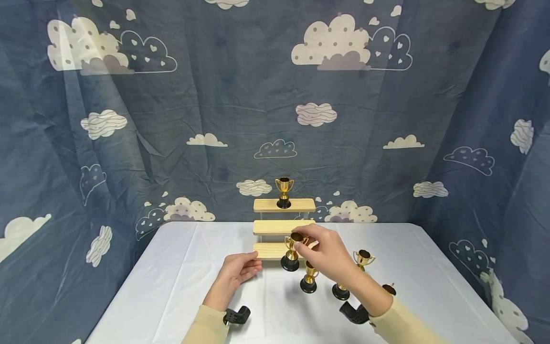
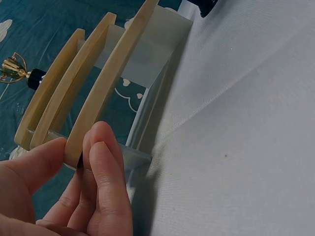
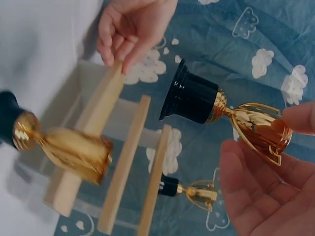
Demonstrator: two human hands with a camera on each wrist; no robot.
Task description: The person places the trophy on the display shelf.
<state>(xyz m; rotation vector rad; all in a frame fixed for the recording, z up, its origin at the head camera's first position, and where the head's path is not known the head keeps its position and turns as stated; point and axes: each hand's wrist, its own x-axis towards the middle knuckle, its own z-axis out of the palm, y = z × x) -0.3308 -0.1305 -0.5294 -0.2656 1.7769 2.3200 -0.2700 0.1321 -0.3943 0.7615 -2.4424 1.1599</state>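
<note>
A small gold trophy cup with a black base [image 1: 290, 263] is in my right hand [image 1: 333, 253], which pinches it by its gold bowl [image 3: 261, 125] between thumb and fingers. It is held upright in front of a three-step wooden shelf [image 1: 269, 251]. My left hand [image 1: 237, 273] pinches the left end of the lowest board [image 2: 106, 83], thumb on one side and fingers on the other. On the top board [image 1: 262, 205] stands another trophy [image 1: 284, 188]. The middle board [image 1: 270, 227] is partly hidden behind my right hand.
On the white table [image 1: 193, 277], below and right of the shelf, stand several more trophies, among them one [image 1: 308, 284] near the lowest board and one [image 1: 363, 257] farther right. My right forearm partly covers others. A blue cloud-patterned cloth [image 1: 232, 95] hangs behind.
</note>
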